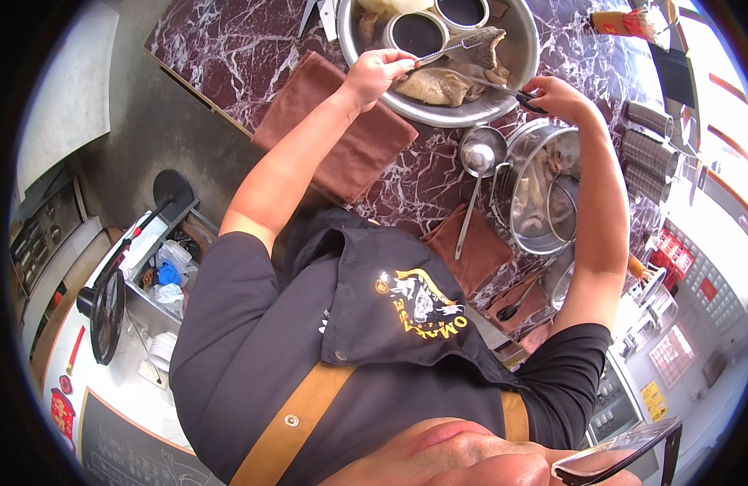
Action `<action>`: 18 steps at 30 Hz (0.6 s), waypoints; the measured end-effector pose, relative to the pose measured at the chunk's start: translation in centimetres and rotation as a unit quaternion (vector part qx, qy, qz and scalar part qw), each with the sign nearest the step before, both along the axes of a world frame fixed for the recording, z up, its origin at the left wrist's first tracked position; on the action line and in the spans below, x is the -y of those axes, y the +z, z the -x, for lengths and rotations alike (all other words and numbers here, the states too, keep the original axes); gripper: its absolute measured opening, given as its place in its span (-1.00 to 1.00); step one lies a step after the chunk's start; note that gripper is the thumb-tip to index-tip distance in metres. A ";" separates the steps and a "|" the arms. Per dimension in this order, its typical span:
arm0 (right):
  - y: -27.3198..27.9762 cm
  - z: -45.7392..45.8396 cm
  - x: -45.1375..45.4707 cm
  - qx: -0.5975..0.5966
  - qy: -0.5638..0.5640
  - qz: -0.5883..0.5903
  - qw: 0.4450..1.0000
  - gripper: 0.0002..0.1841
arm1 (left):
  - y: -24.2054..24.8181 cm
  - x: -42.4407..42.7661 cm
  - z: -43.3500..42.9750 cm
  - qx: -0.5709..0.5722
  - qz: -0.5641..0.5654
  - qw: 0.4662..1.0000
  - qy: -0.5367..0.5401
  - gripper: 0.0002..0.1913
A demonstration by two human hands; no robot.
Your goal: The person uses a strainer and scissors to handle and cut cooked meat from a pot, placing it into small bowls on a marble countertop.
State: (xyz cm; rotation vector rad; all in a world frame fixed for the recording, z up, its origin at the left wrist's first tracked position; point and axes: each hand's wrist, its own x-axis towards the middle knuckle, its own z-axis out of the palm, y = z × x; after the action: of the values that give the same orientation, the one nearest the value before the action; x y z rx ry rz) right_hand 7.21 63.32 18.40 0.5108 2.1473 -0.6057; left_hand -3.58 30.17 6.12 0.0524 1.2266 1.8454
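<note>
My left hand grips a thin metal fork with a twisted shaft. Its forked end lies against a dark, rough-skinned piece of meat. My right hand holds black-handled kitchen scissors, whose blades point left, just above the pale cooked meat. The meat lies in a wide metal basin. A white bowl of dark liquid and a second such bowl stand among the food in the basin.
A metal pot with food inside stands near my right forearm. Beside it, a metal ladle rests partly on a folded brown cloth. A larger brown towel lies below my left wrist on the marbled tabletop.
</note>
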 end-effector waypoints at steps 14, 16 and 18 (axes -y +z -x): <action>-4.9 3.7 -1.4 -0.060 0.215 -0.027 0.974 -0.50 | 0.9 -0.1 -0.9 0.024 0.023 0.999 0.006 -0.83; -2.6 3.8 -0.9 -0.045 0.202 -0.033 0.978 -0.51 | 0.9 0.2 -1.1 0.014 0.032 0.999 0.009 -0.83; -1.4 2.8 -1.5 -0.068 0.182 -0.023 0.981 -0.47 | 1.7 0.4 -1.3 0.005 0.043 0.999 0.007 -0.84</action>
State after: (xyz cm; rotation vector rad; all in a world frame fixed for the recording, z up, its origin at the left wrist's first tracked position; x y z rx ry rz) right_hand 4.37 64.79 17.01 0.0930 2.3131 -0.3946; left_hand -2.28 29.79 7.87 -0.0140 1.3012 1.8000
